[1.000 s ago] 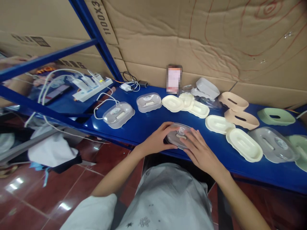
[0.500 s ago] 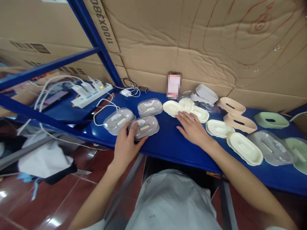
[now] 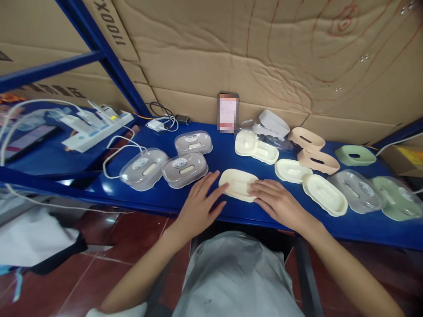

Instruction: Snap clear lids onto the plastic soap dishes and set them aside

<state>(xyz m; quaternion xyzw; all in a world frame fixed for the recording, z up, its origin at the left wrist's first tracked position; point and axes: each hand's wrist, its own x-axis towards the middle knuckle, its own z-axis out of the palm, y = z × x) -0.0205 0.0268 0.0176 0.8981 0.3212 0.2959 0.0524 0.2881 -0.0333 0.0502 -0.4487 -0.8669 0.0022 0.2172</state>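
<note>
A shallow cream soap dish tray (image 3: 238, 179) lies near the table's front edge, between my two hands. My right hand (image 3: 276, 200) grips its right end, fingers on top and thumb at the near side. At the tray's left end is my left hand (image 3: 200, 204), fingers spread, with a fingertip at the rim; whether it touches is unclear. Just left of that hand sit grey soap boxes with clear lids: a near one (image 3: 185, 169), a left one (image 3: 144, 169) and a back one (image 3: 193, 143).
More cream trays (image 3: 325, 195) lie to the right. Behind them stand peach covers (image 3: 319, 161) and a green cover (image 3: 355, 155). A phone (image 3: 228, 112) leans on the cardboard wall. A power strip (image 3: 99, 132) with white cables sits left, beyond a blue post (image 3: 115, 75).
The cream tray has come from the back row toward the front edge with my right hand. My left hand has let go of the near grey soap box and moved right. The view has shifted.
</note>
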